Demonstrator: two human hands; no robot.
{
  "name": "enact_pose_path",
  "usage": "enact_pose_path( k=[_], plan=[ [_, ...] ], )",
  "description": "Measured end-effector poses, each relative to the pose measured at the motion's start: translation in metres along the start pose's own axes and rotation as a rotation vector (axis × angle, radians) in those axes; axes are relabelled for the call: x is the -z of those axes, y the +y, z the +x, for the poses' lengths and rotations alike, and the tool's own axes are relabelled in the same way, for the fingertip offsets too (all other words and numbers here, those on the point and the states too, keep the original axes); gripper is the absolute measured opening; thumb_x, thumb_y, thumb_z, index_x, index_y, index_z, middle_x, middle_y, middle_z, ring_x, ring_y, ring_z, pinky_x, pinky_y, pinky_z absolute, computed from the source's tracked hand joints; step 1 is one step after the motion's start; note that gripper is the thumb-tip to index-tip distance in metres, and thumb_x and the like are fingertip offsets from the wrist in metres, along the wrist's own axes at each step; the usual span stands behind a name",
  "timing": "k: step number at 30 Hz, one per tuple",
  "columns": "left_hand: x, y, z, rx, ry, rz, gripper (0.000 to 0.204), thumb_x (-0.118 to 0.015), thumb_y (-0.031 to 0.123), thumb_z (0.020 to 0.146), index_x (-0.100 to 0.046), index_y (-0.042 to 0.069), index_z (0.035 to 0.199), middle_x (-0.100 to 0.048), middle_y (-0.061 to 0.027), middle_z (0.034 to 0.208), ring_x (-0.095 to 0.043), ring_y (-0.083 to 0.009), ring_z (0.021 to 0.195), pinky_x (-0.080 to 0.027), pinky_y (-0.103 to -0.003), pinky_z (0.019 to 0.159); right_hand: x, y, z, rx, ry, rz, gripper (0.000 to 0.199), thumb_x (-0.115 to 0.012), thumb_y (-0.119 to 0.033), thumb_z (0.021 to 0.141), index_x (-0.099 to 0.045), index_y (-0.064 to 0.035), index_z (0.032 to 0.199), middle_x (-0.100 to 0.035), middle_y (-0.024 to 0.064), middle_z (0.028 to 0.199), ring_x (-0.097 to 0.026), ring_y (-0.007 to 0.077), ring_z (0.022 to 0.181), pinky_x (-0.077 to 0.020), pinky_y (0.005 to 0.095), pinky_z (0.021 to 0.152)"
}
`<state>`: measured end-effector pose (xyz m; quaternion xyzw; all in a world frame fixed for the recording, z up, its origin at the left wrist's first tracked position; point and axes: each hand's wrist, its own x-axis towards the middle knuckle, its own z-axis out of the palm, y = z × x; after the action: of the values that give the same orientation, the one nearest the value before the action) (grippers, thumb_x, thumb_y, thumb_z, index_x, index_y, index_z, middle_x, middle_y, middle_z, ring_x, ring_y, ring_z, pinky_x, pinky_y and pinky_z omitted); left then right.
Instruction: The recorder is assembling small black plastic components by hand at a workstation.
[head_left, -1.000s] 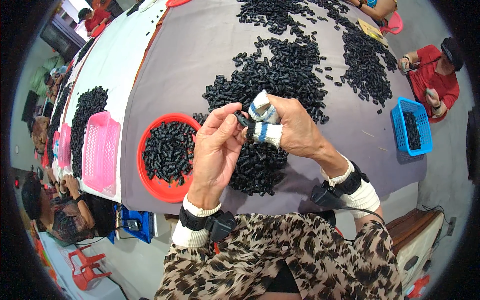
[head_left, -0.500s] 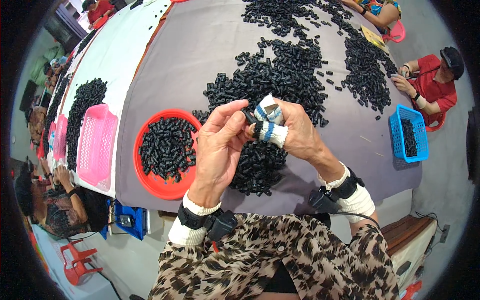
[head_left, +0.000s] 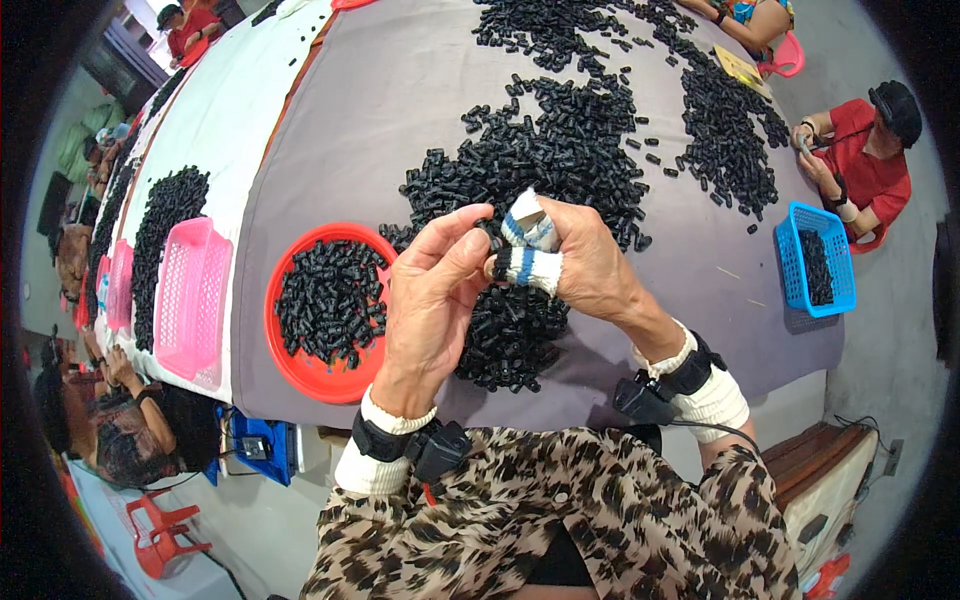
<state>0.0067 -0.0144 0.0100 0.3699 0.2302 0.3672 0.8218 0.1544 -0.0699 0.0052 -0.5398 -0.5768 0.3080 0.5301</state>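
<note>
My left hand (head_left: 432, 300) pinches a small black cylindrical part (head_left: 490, 230) between thumb and forefinger, above the grey tablecloth. Close against it is my right hand (head_left: 595, 262), closed, its thumb and forefinger in white fabric finger covers (head_left: 535, 268) with blue and black bands. Its fingertips meet the part, and whatever else they grip is hidden. Beneath and beyond both hands spreads a heap of similar black parts (head_left: 560, 145). To the left of my left hand stands a round red tray (head_left: 285, 352) with many more of these parts in it.
A pink basket (head_left: 190, 340) stands at the left on white cloth, beside another black pile (head_left: 172, 215). At the right is a blue basket (head_left: 818, 300) with black parts. A person in red (head_left: 865, 155) works beyond it; others sit around the table. A red stool (head_left: 165, 530) stands lower left.
The black part has turned in my fingers and shows shorter now. Both hands stay nearly in place. The person in red at the right has raised their hands off the table edge.
</note>
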Motion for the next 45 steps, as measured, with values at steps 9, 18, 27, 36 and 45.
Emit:
enact_pose_path(
  k=[9,18,27,36,45],
  plan=[
    [0.022,0.014,-0.004,-0.093,0.064,0.159,0.030,-0.058,0.000,0.080,-0.053,-0.002,0.110,-0.059,-0.0070,0.085,-0.056,-0.0099,0.072,-0.047,-0.019,0.062,-0.004,0.007,0.007,0.015,-0.035,-0.023,0.020,-0.066,-0.015,0.074,-0.055,-0.0002,0.082,-0.053,0.0046,0.058,-0.047,0.0083,0.052,-0.0395,0.0274,0.048],
    [0.103,0.034,-0.016,-0.395,0.407,0.838,0.032,-0.064,0.005,0.078,-0.059,0.002,0.110,-0.060,-0.0025,0.088,-0.056,-0.0105,0.081,-0.045,-0.023,0.074,0.031,0.008,-0.001,-0.154,0.017,0.002,0.015,-0.062,-0.012,0.078,-0.054,-0.0014,0.073,-0.050,-0.0017,0.059,-0.042,0.0063,0.056,-0.0364,0.0256,0.050],
    [0.042,-0.074,0.002,-0.347,-0.388,1.650,0.030,-0.073,0.023,0.067,-0.059,0.002,0.083,-0.055,-0.0125,0.079,-0.053,-0.0307,0.080,-0.044,-0.040,0.069,0.034,0.016,-0.004,-0.156,-0.020,-0.074,0.013,-0.061,-0.012,0.076,-0.054,-0.0017,0.072,-0.051,-0.0003,0.058,-0.043,0.0084,0.054,-0.0364,0.0266,0.051],
    [0.053,-0.093,0.013,-0.531,-0.478,1.774,0.020,-0.067,0.008,0.068,-0.055,0.004,0.083,-0.047,-0.0114,0.078,-0.049,-0.0288,0.076,-0.041,-0.039,0.066,0.033,0.035,-0.005,-0.113,-0.019,-0.020,0.010,-0.059,-0.009,0.075,-0.055,-0.0005,0.076,-0.051,0.0007,0.058,-0.043,0.0087,0.055,-0.0372,0.0276,0.051],
    [0.056,-0.048,0.028,-0.254,-0.142,1.211,0.016,-0.067,0.007,0.075,-0.063,0.001,0.088,-0.061,-0.0035,0.072,-0.057,-0.0106,0.064,-0.046,-0.024,0.059,0.031,0.013,-0.005,-0.220,-0.071,-0.050,0.011,-0.058,-0.009,0.075,-0.051,-0.0017,0.072,-0.048,0.0007,0.059,-0.040,0.0100,0.056,-0.0359,0.0282,0.052]
  ],
)
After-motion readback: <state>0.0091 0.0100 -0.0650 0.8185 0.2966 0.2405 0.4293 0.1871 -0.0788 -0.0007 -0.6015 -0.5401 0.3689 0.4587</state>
